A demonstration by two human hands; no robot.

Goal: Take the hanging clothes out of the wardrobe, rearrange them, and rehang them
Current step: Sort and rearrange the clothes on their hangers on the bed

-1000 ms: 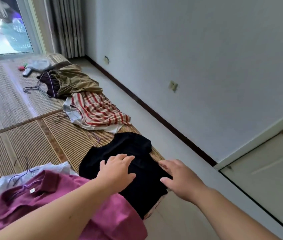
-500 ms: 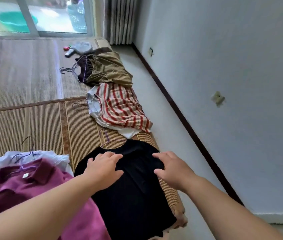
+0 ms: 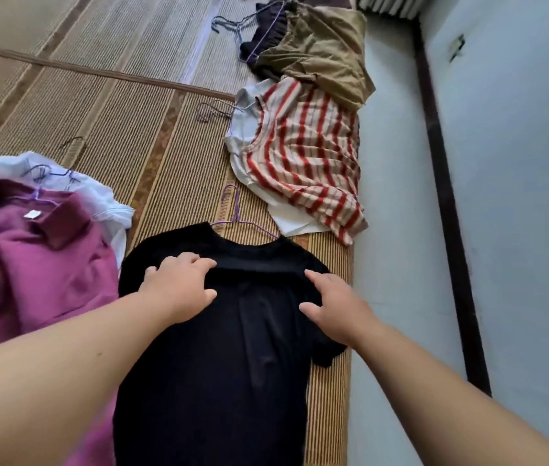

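Woven straw mat (image 3: 105, 136) is covering the floor, running up to a pale wall (image 3: 518, 163) with a dark baseboard. Black T-shirt (image 3: 219, 364) is lying flat on the mat, the landmark for these notes; its purple wire hanger (image 3: 236, 213) is poking out past the collar. Magenta polo shirt (image 3: 31, 264) is lying just left of it, over white cloth. Red-striped top (image 3: 303, 156) is lying beyond it, and an olive garment (image 3: 323, 48) farther still. Left hand (image 3: 179, 287) is pressing on its left shoulder, fingers loosely spread, gripping nothing. Right hand (image 3: 337, 307) is resting on its right shoulder, likewise spread.
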